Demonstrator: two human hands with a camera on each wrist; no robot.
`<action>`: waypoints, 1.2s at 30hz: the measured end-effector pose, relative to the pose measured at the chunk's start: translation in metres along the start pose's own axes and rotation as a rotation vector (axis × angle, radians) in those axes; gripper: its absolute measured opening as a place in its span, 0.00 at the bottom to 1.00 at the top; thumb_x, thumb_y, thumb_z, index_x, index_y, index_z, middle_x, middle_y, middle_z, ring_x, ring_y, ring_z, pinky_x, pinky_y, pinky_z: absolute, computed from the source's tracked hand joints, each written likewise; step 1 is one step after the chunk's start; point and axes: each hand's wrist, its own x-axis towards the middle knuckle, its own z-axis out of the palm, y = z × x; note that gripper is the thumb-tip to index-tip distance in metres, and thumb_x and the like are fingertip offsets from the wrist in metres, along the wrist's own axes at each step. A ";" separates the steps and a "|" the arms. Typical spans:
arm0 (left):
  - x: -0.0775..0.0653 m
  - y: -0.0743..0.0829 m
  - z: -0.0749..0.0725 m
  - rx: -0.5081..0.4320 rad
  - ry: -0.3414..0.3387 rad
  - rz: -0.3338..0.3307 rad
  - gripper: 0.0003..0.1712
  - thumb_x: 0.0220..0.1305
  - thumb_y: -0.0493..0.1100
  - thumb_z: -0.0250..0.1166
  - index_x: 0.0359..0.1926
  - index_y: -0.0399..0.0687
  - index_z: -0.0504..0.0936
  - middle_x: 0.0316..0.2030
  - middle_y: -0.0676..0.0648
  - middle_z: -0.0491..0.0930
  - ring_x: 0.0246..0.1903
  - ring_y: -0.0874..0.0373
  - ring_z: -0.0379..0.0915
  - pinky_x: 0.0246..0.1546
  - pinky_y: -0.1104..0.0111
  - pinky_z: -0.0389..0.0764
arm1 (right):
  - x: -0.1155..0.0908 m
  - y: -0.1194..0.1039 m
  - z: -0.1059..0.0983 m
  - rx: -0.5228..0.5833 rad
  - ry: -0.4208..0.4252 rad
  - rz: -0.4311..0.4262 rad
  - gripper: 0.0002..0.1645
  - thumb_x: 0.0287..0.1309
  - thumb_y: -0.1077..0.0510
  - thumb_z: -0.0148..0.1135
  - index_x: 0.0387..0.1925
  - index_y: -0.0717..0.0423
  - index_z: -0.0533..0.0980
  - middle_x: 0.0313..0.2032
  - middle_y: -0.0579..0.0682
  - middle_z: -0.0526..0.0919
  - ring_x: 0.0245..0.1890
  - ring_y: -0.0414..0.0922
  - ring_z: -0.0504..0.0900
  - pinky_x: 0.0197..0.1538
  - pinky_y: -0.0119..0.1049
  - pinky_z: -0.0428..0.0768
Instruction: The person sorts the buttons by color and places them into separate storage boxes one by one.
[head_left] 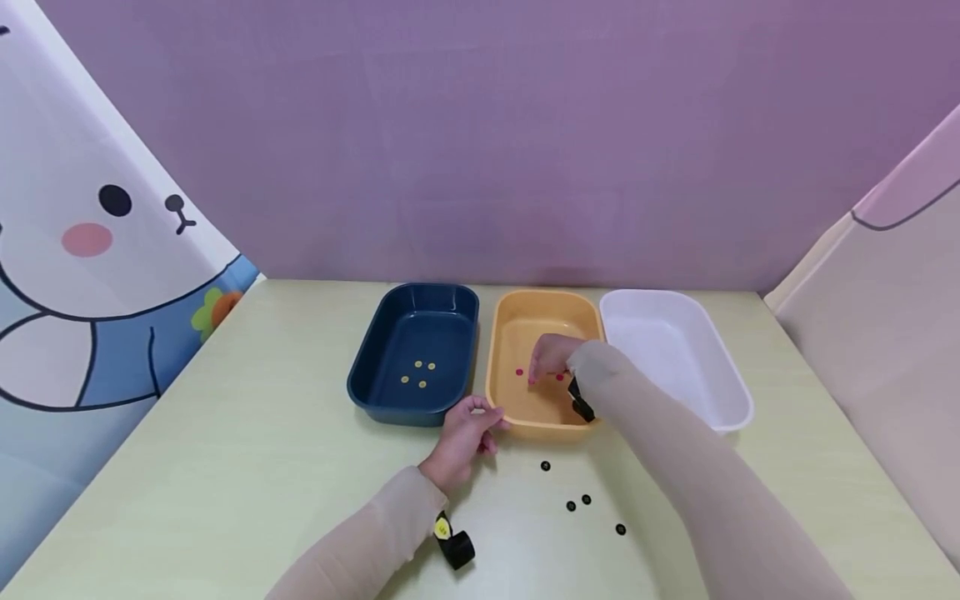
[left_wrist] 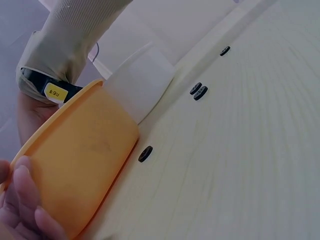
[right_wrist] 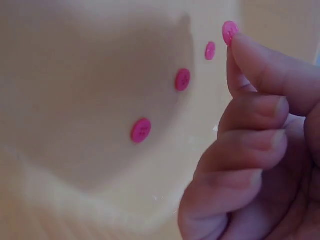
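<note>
My right hand (head_left: pixel 553 357) is inside the orange tray (head_left: pixel 543 412). In the right wrist view its thumb and index finger pinch a pink button (right_wrist: pixel 230 32), with the other fingers curled below. Three more pink buttons (right_wrist: pixel 183 80) lie apart on the tray floor. At the tray's near left corner, my left hand (head_left: pixel 463 437) grips the rim. The left wrist view has its thumb at the rim and its fingers (left_wrist: pixel 27 187) against the outer wall.
Left of the orange tray stands a dark blue tray (head_left: pixel 414 414) holding several yellowish buttons (head_left: pixel 422 384). A white tray (head_left: pixel 738 408) stands on its right. Several black buttons (head_left: pixel 545 466) lie on the table (head_left: pixel 247 467) in front. A purple cloth (head_left: pixel 510 150) hangs behind.
</note>
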 end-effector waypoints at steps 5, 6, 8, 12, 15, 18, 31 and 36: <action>-0.003 0.000 0.003 -0.009 -0.003 0.006 0.07 0.66 0.34 0.59 0.32 0.45 0.69 0.21 0.53 0.82 0.10 0.65 0.64 0.15 0.75 0.66 | 0.002 0.002 0.003 -0.018 -0.029 0.001 0.03 0.52 0.62 0.67 0.28 0.58 0.83 0.17 0.41 0.67 0.16 0.35 0.61 0.20 0.25 0.60; -0.004 0.000 0.003 -0.010 -0.006 0.006 0.07 0.66 0.34 0.59 0.32 0.45 0.69 0.21 0.53 0.82 0.10 0.65 0.64 0.15 0.75 0.66 | 0.002 0.003 0.003 -0.021 -0.036 0.000 0.03 0.52 0.63 0.66 0.29 0.58 0.83 0.17 0.41 0.68 0.16 0.35 0.61 0.21 0.25 0.60; -0.004 0.000 0.004 -0.014 -0.014 0.009 0.07 0.66 0.34 0.59 0.33 0.44 0.69 0.22 0.53 0.82 0.10 0.65 0.64 0.15 0.74 0.66 | 0.002 0.004 0.003 -0.037 -0.042 0.001 0.03 0.53 0.64 0.65 0.29 0.58 0.84 0.18 0.41 0.68 0.17 0.36 0.62 0.21 0.25 0.61; -0.002 0.002 0.007 -0.014 -0.022 0.010 0.06 0.67 0.33 0.59 0.34 0.43 0.69 0.22 0.52 0.82 0.10 0.65 0.64 0.16 0.74 0.67 | 0.000 0.004 0.001 -0.083 -0.027 0.009 0.04 0.53 0.65 0.63 0.28 0.57 0.83 0.20 0.42 0.70 0.17 0.36 0.63 0.21 0.25 0.63; 0.000 0.003 0.008 -0.008 -0.013 -0.001 0.06 0.67 0.34 0.59 0.35 0.43 0.69 0.23 0.51 0.82 0.10 0.64 0.64 0.16 0.74 0.67 | -0.002 0.001 -0.001 -0.100 -0.009 0.025 0.03 0.52 0.65 0.64 0.26 0.56 0.82 0.21 0.43 0.73 0.18 0.37 0.65 0.22 0.26 0.64; 0.003 0.003 0.010 0.000 -0.013 -0.016 0.06 0.66 0.34 0.59 0.35 0.43 0.69 0.22 0.51 0.82 0.10 0.64 0.64 0.16 0.74 0.67 | -0.006 0.000 -0.006 -0.115 0.017 0.025 0.02 0.49 0.65 0.65 0.28 0.57 0.82 0.27 0.45 0.78 0.24 0.39 0.70 0.27 0.27 0.68; 0.009 0.009 0.001 -0.027 -0.028 -0.069 0.05 0.67 0.34 0.58 0.34 0.42 0.70 0.22 0.52 0.80 0.13 0.63 0.65 0.19 0.73 0.68 | -0.046 0.017 -0.037 0.032 0.091 0.034 0.22 0.57 0.60 0.64 0.53 0.63 0.75 0.28 0.49 0.74 0.22 0.40 0.66 0.25 0.29 0.66; 0.013 0.015 -0.005 -0.051 -0.028 -0.060 0.04 0.68 0.34 0.57 0.35 0.40 0.70 0.23 0.51 0.79 0.15 0.62 0.65 0.20 0.74 0.70 | -0.067 0.035 -0.047 0.013 0.151 0.009 0.20 0.57 0.60 0.64 0.51 0.63 0.76 0.31 0.51 0.77 0.25 0.43 0.72 0.29 0.33 0.72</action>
